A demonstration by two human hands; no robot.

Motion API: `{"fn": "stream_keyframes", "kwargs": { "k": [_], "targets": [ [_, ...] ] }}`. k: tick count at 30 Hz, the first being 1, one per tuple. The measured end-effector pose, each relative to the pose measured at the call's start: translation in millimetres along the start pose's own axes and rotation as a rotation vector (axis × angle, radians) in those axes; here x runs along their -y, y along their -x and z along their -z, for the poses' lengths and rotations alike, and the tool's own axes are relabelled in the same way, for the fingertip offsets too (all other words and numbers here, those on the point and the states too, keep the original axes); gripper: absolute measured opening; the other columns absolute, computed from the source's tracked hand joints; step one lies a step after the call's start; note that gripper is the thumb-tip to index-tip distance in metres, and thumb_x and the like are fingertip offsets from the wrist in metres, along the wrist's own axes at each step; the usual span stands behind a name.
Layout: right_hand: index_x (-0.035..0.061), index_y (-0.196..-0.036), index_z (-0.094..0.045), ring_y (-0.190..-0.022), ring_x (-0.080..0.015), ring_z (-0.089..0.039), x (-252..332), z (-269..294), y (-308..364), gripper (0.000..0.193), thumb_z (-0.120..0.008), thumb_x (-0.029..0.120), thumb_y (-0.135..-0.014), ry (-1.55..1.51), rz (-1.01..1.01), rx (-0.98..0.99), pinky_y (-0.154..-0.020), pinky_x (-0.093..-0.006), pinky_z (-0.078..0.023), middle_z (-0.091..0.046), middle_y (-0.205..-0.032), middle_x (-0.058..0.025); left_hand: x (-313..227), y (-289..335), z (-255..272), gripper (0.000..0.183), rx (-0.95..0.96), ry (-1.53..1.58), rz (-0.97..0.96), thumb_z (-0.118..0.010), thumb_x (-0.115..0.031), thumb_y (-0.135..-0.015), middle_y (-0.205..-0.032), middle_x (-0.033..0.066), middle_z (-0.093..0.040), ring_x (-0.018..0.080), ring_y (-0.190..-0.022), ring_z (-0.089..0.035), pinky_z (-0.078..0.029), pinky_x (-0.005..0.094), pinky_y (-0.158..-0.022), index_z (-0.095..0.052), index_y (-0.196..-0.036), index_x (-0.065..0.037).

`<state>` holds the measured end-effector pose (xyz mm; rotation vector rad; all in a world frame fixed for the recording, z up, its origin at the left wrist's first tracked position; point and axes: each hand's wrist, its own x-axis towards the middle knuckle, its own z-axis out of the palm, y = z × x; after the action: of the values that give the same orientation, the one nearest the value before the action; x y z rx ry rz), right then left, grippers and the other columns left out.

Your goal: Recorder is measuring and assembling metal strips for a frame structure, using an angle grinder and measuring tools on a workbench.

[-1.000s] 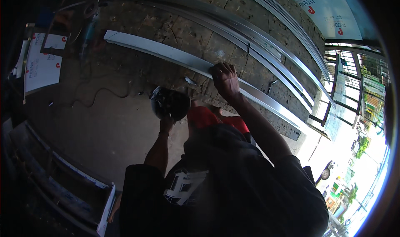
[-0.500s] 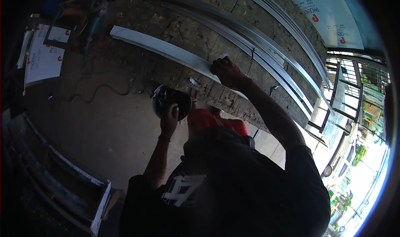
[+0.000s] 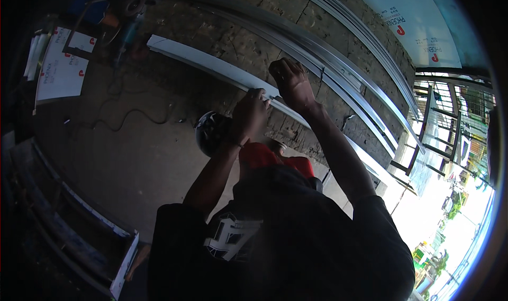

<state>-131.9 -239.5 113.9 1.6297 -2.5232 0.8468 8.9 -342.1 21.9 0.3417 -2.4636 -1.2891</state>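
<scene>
A long white metal profile (image 3: 206, 60) lies along the near edge of the worn wooden bench (image 3: 323, 137). My left hand (image 3: 252, 115) is at its near side, fingers bent together at the profile's edge; whatever they pinch, if anything, is hidden. Just beyond, my right hand (image 3: 292, 83) is curled closed above the profile and the bench top. Its fingers cover anything in them. Below and left of my left hand stands a dark round container (image 3: 207, 137), with small contents too dim to name; my left forearm partly covers it.
Long silvery metal profiles (image 3: 338, 70) run across the bench beyond my hands. A power tool (image 3: 128, 31) lies at the far left, with a dark cord (image 3: 127, 115) on the floor. Printed white sheet (image 3: 63, 70) stands left; a metal frame (image 3: 79, 211) lies lower left.
My left hand has left the round container and moved up and right to the white profile. My right hand has lifted slightly off the profile, its fingers still curled.
</scene>
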Motion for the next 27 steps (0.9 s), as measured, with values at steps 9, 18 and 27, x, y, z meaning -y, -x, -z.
{"fn": "stream_keyframes", "kwargs": {
  "k": [9,18,27],
  "targets": [
    [0.0065,-0.11,-0.062,-0.106,-0.0351,-0.06,-25,-7,113,0.027,-0.07,0.011,-0.085,-0.029,-0.353,0.031,-0.092,-0.0437,-0.046,-0.062,-0.111,-0.0133,-16,-13,-19,0.023,-0.04,-0.417,-0.221,-0.069,-0.026,-0.093,-0.09,0.0129,-0.055,0.0328,-0.083,-0.06,-0.05,0.0446,-0.07,-0.057,-0.094,-0.006],
    [0.0063,-0.125,-0.057,-0.119,-0.0361,-0.052,-48,-15,181,0.044,-0.072,0.013,-0.084,0.103,-0.457,-0.112,-0.102,-0.049,-0.038,-0.057,-0.127,-0.0145,-6,-21,-25,0.012,0.055,-0.508,-0.346,-0.061,-0.017,-0.095,-0.088,0.012,-0.055,0.0311,-0.084,-0.059,-0.048,0.0448,-0.073,-0.055,-0.091,-0.008],
    [0.009,-0.114,-0.062,-0.109,-0.0336,-0.056,-23,1,206,0.033,-0.074,0.016,-0.085,0.188,-0.425,-0.129,-0.096,-0.0471,-0.041,-0.059,-0.116,-0.0117,-25,-11,-5,0.016,0.075,-0.288,-0.064,-0.059,-0.018,-0.1,-0.088,0.0158,-0.059,0.0371,-0.084,-0.06,-0.048,0.0475,-0.073,-0.056,-0.095,-0.003]
  ]
}}
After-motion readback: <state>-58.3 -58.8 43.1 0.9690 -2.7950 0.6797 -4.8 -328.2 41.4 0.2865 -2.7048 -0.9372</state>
